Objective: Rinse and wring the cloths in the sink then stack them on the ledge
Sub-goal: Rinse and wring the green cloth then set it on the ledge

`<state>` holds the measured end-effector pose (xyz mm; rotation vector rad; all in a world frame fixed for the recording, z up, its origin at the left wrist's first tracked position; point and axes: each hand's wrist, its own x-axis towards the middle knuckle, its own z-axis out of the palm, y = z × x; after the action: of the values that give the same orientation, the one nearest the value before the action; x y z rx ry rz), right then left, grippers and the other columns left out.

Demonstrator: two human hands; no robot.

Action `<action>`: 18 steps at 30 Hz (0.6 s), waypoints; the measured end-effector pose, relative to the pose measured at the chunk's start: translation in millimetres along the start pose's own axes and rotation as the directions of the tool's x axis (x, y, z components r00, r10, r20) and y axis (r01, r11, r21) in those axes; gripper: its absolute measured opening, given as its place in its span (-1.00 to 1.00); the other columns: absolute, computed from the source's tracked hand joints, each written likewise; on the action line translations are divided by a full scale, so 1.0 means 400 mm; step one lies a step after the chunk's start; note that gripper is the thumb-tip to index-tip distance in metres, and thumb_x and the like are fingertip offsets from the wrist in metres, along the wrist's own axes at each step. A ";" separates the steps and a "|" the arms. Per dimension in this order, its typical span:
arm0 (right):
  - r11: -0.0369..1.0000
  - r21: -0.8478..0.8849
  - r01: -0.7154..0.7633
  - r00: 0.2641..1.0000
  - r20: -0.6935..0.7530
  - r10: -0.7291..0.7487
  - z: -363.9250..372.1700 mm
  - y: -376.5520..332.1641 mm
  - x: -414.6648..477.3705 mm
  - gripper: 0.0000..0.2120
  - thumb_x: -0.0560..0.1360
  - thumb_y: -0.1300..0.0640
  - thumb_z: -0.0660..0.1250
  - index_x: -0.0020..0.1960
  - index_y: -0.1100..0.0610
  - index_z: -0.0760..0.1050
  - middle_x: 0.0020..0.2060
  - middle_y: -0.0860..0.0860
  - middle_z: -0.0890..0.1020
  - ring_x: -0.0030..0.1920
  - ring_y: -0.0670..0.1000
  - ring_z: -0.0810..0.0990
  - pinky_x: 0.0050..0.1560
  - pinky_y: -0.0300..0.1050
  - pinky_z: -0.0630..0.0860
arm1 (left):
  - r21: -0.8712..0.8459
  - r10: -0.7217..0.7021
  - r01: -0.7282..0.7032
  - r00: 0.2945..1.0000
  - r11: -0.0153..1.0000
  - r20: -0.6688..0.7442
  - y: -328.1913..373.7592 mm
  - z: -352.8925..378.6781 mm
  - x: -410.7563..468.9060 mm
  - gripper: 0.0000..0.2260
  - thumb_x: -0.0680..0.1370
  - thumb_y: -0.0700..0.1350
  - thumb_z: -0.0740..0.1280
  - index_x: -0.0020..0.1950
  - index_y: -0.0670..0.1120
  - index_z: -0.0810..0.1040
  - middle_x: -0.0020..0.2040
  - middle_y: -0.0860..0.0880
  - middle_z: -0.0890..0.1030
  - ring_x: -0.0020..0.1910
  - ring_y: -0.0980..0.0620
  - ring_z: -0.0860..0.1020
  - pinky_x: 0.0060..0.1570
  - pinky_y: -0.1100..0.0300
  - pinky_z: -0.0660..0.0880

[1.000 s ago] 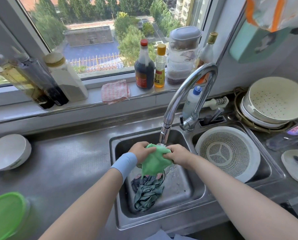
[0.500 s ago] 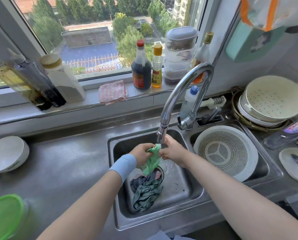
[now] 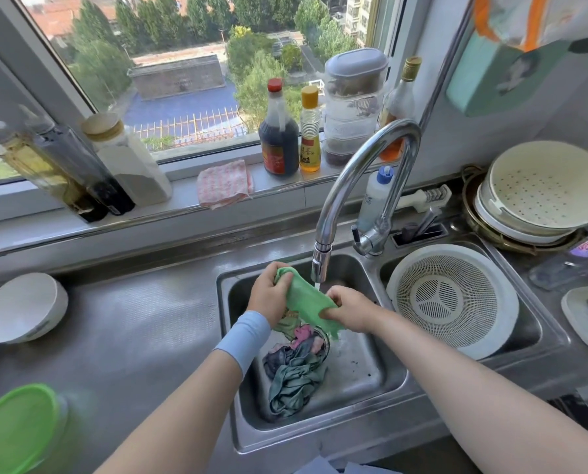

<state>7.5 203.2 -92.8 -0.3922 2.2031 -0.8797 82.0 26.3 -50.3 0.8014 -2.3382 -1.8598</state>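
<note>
While the left hand [image 3: 268,295] and the right hand [image 3: 350,311] each pinch an end of the green cloth [image 3: 304,302], fingers curled into the fabric, it is stretched between them just under the spout of the curved steel faucet [image 3: 364,159], where a thin stream of water meets it. Directly below the grip, a heap of other cloths [image 3: 294,378] lies crumpled over the drain of the steel sink [image 3: 371,381]. Beyond the right hand, the second basin holds a white colander [image 3: 451,299]. Out past the left hand, which wears a pale blue wristband [image 3: 244,340], a brushed steel counter [image 3: 131,319] carries an upturned white bowl [image 3: 20,307] and a green lid [image 3: 15,429]. Beyond the hands and higher, the ledge [image 3: 149,220] bears a folded pink checked cloth [image 3: 224,183], with a dark sauce bottle [image 3: 278,138] just beside it and other jars and bottles along the sill. Behind them a wide window [image 3: 183,80] looks out on trees and rooftops in daylight.
</note>
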 end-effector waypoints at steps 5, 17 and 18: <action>0.986 0.093 -0.137 0.987 -0.068 0.144 -0.012 -0.035 0.002 -0.74 0.49 -0.09 0.46 -0.16 0.08 0.51 -0.25 0.00 0.56 -0.27 0.00 0.49 -0.28 -0.15 0.37 | -0.016 -0.175 0.174 0.981 0.985 -0.082 -0.023 -0.018 0.024 -0.88 0.66 -0.12 0.16 0.06 -0.10 0.48 -0.10 -0.08 0.55 -0.17 -0.02 0.49 -0.23 0.14 0.41; 0.311 0.937 -0.158 0.987 0.142 0.075 0.019 -0.092 0.011 -0.80 0.66 0.31 0.14 0.18 0.25 0.52 -0.03 0.22 0.67 -0.15 0.13 0.71 -0.22 -0.03 0.66 | 0.243 -0.241 0.165 0.914 0.956 0.327 -0.032 0.029 0.016 -0.63 0.47 -0.21 0.46 0.25 0.03 0.56 0.01 -0.03 0.68 -0.08 -0.01 0.66 -0.15 0.12 0.60; 0.368 0.918 -0.148 0.984 0.100 0.145 0.016 -0.082 0.014 -0.82 0.65 0.30 0.20 0.17 0.25 0.55 -0.03 0.21 0.68 -0.19 0.10 0.70 -0.28 -0.07 0.64 | 0.313 -0.247 0.148 0.919 0.938 0.306 -0.024 0.029 0.024 -0.78 0.49 -0.13 0.46 0.13 -0.01 0.63 -0.05 -0.04 0.70 -0.15 -0.01 0.65 -0.16 0.09 0.60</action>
<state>8.6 173.7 -76.1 0.3756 1.3336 -1.8216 73.2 31.4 -65.0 0.8268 -2.8932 -1.8945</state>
